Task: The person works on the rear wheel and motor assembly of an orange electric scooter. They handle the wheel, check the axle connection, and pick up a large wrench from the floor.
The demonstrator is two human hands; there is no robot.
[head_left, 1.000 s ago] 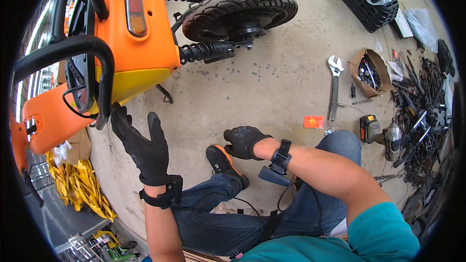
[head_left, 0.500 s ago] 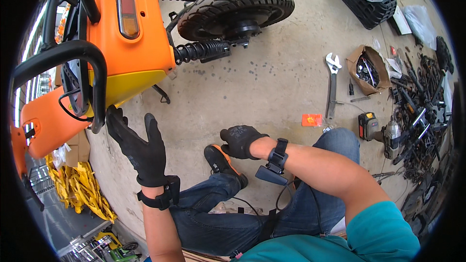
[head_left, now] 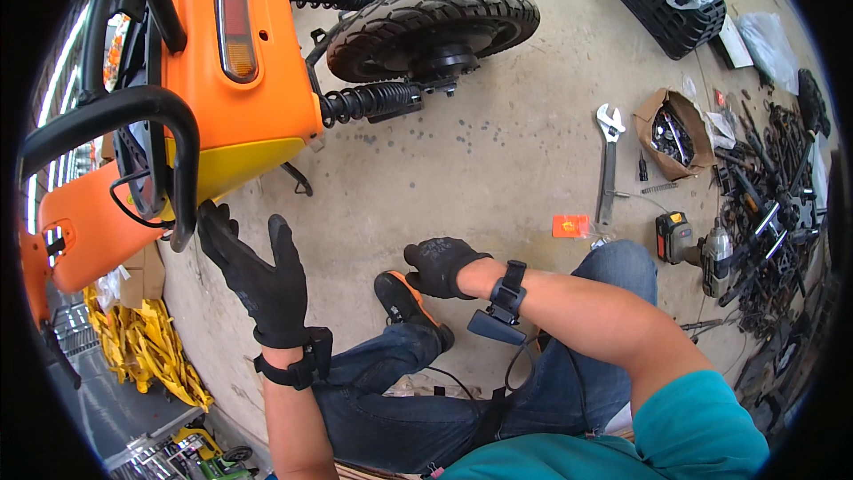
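The orange scooter [head_left: 271,98] is at the floor's [head_left: 373,213] left, wheel [head_left: 418,40] pointing right, lamp's [head_left: 235,18] long axis running toward the person. The left hand [head_left: 258,280], fingers apart, is just beside it; the right hand [head_left: 444,267] curls, grip hidden.

An orange two-wheeler [head_left: 271,93] stands on the bare concrete floor [head_left: 382,182] of what looks like a repair or assembly workshop, where an adjustable wrench [head_left: 608,169], a cordless power tool [head_left: 677,236] and heaped dark metal parts [head_left: 773,222] lie about.
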